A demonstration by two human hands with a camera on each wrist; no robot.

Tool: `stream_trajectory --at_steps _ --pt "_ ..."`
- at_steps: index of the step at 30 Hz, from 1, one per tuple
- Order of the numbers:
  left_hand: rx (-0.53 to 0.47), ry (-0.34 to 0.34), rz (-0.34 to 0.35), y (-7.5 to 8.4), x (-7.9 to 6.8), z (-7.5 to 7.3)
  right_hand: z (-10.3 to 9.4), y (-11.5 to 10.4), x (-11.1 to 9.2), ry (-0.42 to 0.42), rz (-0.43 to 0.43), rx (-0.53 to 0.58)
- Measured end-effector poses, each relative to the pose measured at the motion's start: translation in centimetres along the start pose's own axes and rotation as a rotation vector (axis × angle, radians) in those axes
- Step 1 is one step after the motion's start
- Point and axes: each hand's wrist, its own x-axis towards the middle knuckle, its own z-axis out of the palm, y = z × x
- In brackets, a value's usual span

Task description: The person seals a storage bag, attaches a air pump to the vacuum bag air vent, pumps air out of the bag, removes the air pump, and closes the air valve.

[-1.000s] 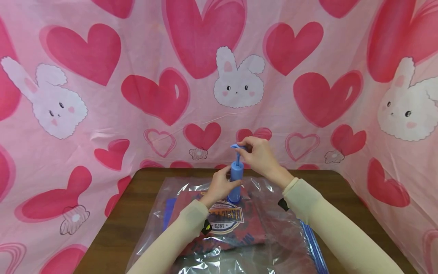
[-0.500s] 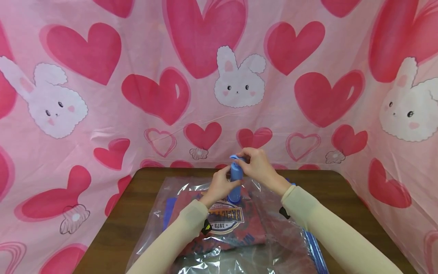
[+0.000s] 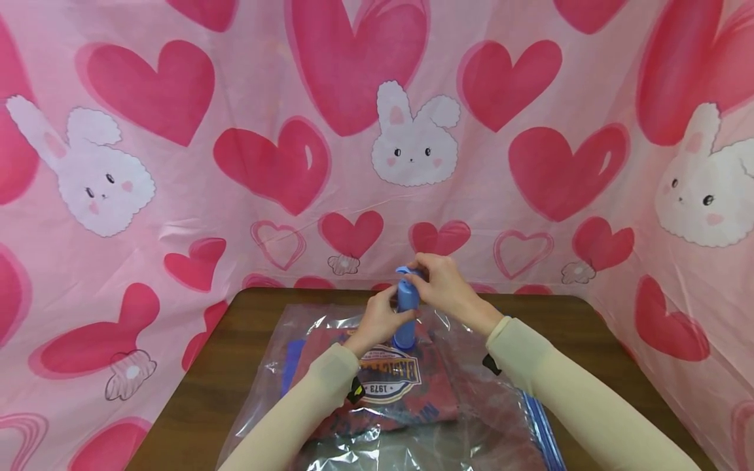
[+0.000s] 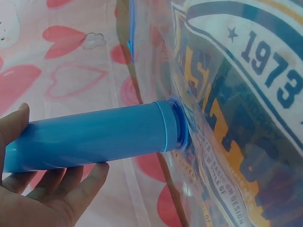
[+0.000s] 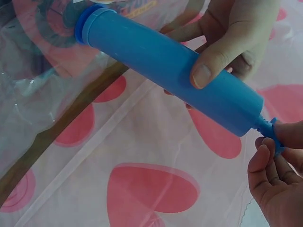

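Note:
A blue hand pump [image 3: 407, 314] stands upright on a clear plastic storage bag [image 3: 277, 366], its base right at the bag's round blue valve [image 4: 181, 124]. Inside the bag lies a folded red garment [image 3: 436, 386] with a "1973" print. My left hand [image 3: 380, 319] grips the pump's barrel, thumb on one side and fingers on the other. My right hand [image 3: 440, 281] pinches the pump's small handle [image 5: 273, 136] at the top. The handle sits close to the barrel, with a short piece of rod showing in the right wrist view.
The bag covers much of a dark wooden table [image 3: 194, 392]. A blue zip strip [image 3: 543, 428] runs along the bag's right edge. Blue cloth [image 3: 291, 363] shows at the garment's left. A pink heart-patterned curtain [image 3: 330, 85] stands behind the table and at both sides.
My right hand has moved down with the pump handle, which was raised on its rod a second ago. For the last half second it stays low. The left hand keeps its place on the barrel.

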Motion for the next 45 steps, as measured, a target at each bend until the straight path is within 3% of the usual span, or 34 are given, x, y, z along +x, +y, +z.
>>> stream_trajectory --at_steps 6,12,22,35,45 --pt "-0.005 -0.008 -0.009 0.1 0.1 0.1 -1.0 -0.4 0.9 0.030 -0.034 0.000" --pt "0.010 0.002 -0.004 -0.1 0.3 -0.3 -3.4 -2.4 3.7 0.130 -0.127 -0.001" --pt "0.003 -0.018 -0.025 0.2 0.4 -0.5 -7.9 -6.1 7.5 0.214 -0.125 0.013" --pt "0.012 -0.021 -0.020 -0.1 0.3 0.0 -8.2 -6.0 6.8 0.244 -0.105 0.017" --pt "-0.020 -0.030 -0.065 -0.2 -0.2 0.1 -7.3 -5.3 5.6 0.265 -0.096 0.008"
